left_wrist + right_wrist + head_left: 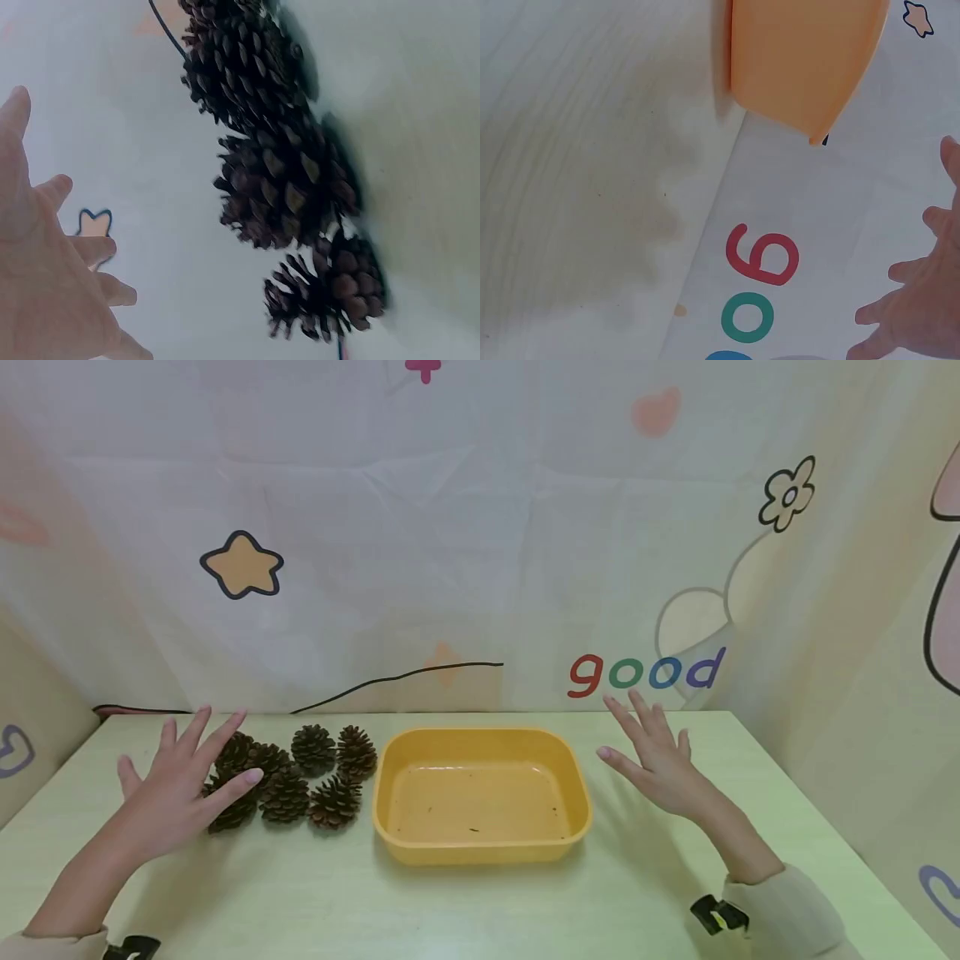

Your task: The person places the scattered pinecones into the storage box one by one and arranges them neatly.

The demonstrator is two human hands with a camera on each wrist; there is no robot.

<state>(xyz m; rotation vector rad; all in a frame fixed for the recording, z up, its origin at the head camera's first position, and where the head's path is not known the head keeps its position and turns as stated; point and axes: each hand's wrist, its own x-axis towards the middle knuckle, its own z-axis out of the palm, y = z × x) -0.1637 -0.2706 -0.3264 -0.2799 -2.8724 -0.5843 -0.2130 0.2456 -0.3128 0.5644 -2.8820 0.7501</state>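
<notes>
In the head view my left hand [174, 785] is held with fingers spread in front of a group of brown pine cones [335, 802], hiding part of them. The left wrist view shows the pine cones [281, 187] beside the hand [56, 292], with a gap between them. To the right of the cones stands a yellow rectangular tub [480, 845], holding only a few tiny dark specks. My right hand [660, 764], fingers spread too, is right of the tub and holds nothing. In the right wrist view the tub [802, 67] is apart from the hand [930, 300].
The pale table [300, 902] carries the cones and the tub. Behind it hangs a light cloth [480, 560] with printed shapes and the word "good". A cloth side wall [885, 735] rises at the right. Dark bands [720, 915] sit at the wrists.
</notes>
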